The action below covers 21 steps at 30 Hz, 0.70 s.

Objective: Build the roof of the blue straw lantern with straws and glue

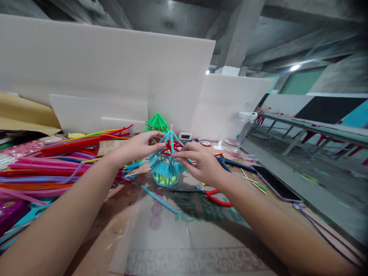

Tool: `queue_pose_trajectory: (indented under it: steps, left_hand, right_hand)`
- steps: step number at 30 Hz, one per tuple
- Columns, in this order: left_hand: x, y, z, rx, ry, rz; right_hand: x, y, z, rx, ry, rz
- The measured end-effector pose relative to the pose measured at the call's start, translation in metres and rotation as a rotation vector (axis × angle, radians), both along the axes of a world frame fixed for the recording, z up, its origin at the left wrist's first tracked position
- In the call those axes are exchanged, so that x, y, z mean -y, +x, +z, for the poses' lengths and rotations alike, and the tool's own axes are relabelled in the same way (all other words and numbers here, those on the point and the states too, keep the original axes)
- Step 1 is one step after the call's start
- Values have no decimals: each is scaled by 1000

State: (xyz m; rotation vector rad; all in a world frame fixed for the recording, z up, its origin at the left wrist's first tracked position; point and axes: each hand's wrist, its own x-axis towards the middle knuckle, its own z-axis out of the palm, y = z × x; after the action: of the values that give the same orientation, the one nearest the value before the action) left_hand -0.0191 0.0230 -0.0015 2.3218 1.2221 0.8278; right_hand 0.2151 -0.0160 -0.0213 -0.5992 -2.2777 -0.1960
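Note:
A small blue pipe-cleaner pagoda model (166, 165) stands on the worktable, with a red band near its roof and a wooden stick at its tip. My left hand (140, 147) pinches the roof's left side. My right hand (198, 161) pinches the red band on the right side. A loose blue pipe cleaner (158, 199) lies in front of the model.
A heap of coloured pipe cleaners (57, 161) fills the left. A green pagoda model (156, 122) stands behind. Red-handled scissors (214, 195), wooden sticks (253, 182), a phone (277, 184) and a clear jar (240, 130) lie right. White foam boards (115, 69) back the table.

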Motion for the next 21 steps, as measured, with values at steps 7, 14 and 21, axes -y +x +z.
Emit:
queue_pose_trajectory:
  steps: [7, 14, 21]
  left_hand:
    - [1, 0, 0, 0, 3, -8]
    - [-6, 0, -5, 33, 23, -11]
    - [-4, 2, -3, 81, 22, 11]
  right_hand:
    - [0, 1, 0, -17, -33, -8]
    - [0, 3, 0, -84, -106, -16]
    - [12, 5, 15, -37, -155, -145]
